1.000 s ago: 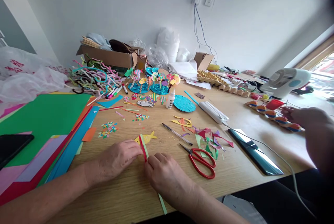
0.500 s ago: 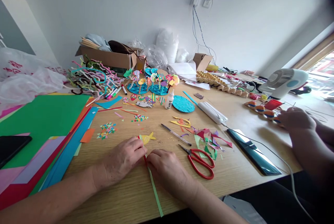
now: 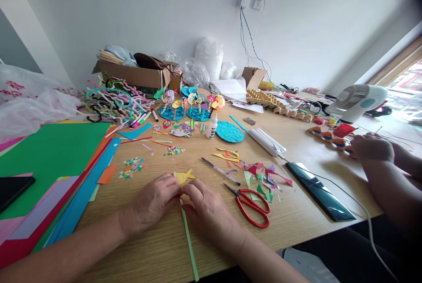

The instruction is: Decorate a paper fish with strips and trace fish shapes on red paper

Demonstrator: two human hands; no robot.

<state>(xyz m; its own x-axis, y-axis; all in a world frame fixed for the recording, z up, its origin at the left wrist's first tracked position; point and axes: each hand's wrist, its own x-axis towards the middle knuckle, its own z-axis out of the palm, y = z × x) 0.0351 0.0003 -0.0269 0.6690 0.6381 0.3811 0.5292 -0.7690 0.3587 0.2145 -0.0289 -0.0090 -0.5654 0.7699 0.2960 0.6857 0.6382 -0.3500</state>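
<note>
My left hand [image 3: 153,204] and my right hand [image 3: 206,208] meet fingertip to fingertip on the wooden table [image 3: 158,252], both pinched on the top end of a long green paper strip [image 3: 189,241] that runs toward the table's near edge. A yellow paper fish [image 3: 183,176] lies just beyond my fingers. Whether a red strip is still between my fingers is hidden. Red-handled scissors [image 3: 252,206] lie right of my right hand, with a pen [image 3: 220,171] beyond them.
Stacked coloured paper sheets [image 3: 56,155] and a black phone [image 3: 13,186] are at the left. Paper scraps [image 3: 263,177], a dark tablet [image 3: 318,190], a glue bottle [image 3: 212,125], pipe cleaners [image 3: 112,98] and cardboard boxes [image 3: 135,74] lie around. Another person's hand [image 3: 371,147] works at the right.
My hands have closed together on the strip's top end, and the red strip seen earlier no longer shows. The green strip now hangs further toward me. The other person's hand shifted left.
</note>
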